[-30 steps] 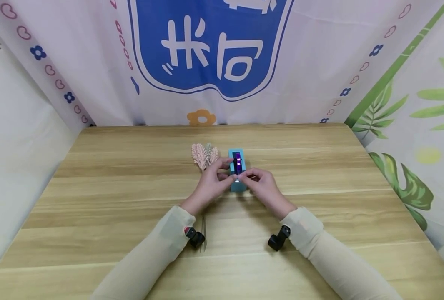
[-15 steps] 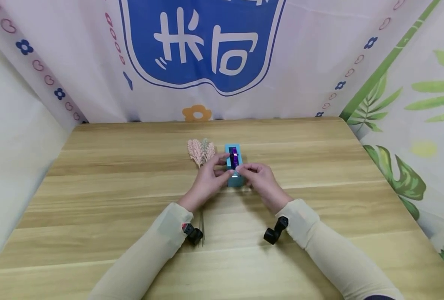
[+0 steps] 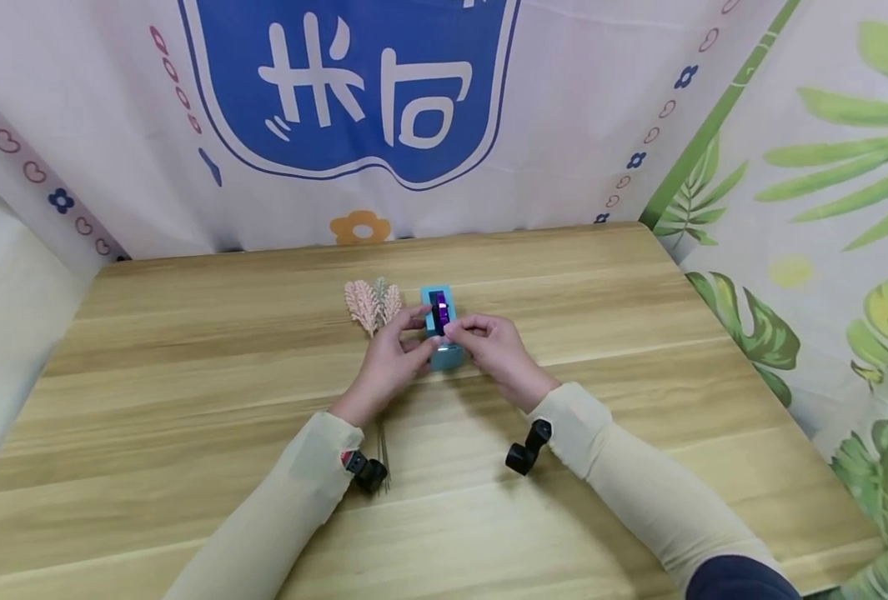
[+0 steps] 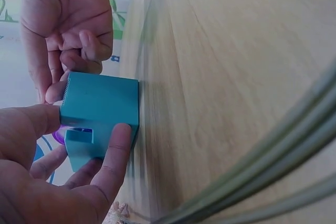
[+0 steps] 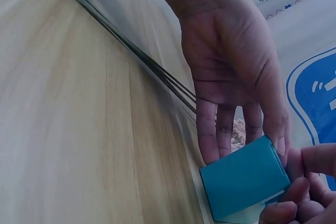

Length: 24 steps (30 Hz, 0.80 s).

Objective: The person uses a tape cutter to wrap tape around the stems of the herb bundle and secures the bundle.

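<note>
A teal tape dispenser [image 3: 446,360] stands on the wooden table, with a shiny purple tape roll [image 3: 441,310] in its top slot. My left hand [image 3: 387,354] holds the dispenser from the left; in the left wrist view its thumb lies near the serrated edge [image 4: 65,90] and other fingers press the teal side. My right hand [image 3: 499,346] has thumb and index finger pinched together at that edge, at the tape's end. The strip itself is too small to make out. In the right wrist view, the fingers partly hide the dispenser's front.
Artificial flower sprigs [image 3: 372,304], pink and grey-green, lie just left of the dispenser. Their long thin stems [image 3: 383,454] run toward the near side under the left forearm. Behind the table's far edge hangs a printed curtain [image 3: 278,208].
The head view has shifted, so everything sits further left in it. My right fingertips have drawn slightly apart from the left thumb; the dispenser stays in place.
</note>
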{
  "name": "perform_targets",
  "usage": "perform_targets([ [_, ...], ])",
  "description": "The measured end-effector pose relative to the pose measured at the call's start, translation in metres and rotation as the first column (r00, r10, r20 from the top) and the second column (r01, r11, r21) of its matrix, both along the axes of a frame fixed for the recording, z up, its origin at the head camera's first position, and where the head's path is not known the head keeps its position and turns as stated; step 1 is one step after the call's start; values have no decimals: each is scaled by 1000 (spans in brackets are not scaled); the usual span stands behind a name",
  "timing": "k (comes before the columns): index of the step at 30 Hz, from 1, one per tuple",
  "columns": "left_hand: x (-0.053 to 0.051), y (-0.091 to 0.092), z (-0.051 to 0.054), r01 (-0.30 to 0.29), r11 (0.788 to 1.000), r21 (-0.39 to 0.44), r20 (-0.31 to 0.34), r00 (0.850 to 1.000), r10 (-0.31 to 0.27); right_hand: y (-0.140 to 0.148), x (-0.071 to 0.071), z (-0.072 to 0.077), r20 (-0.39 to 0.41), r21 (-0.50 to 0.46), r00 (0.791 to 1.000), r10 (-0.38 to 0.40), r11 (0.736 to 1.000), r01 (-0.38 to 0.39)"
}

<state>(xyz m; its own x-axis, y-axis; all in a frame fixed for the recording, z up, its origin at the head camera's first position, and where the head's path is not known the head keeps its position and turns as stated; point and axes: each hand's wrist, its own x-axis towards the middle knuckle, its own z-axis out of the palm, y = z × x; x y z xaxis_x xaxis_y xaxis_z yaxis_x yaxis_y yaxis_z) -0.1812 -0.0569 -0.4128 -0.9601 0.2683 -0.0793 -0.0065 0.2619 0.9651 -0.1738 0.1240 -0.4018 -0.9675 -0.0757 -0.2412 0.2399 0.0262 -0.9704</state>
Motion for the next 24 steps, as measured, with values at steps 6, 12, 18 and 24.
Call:
perform_targets([
  [6,1,0,1,-2,1000,-5,13,1000,2,-2,4,3,-5,-17,1000,-1,1000,1],
  [12,2,-1,4,3,1000,-9,15,1000,-3,-4,12,6,-8,-12,1000,19,1000,-19],
  [18,2,-2,3,2,1000,-18,14,1000,-2,-3,23,6,13,-6,1000,26,1000,-26],
  [24,2,-1,1,15,1000,-11,-4,1000,-15,1,32,3,10,20,1000,15,1000,-16],
])
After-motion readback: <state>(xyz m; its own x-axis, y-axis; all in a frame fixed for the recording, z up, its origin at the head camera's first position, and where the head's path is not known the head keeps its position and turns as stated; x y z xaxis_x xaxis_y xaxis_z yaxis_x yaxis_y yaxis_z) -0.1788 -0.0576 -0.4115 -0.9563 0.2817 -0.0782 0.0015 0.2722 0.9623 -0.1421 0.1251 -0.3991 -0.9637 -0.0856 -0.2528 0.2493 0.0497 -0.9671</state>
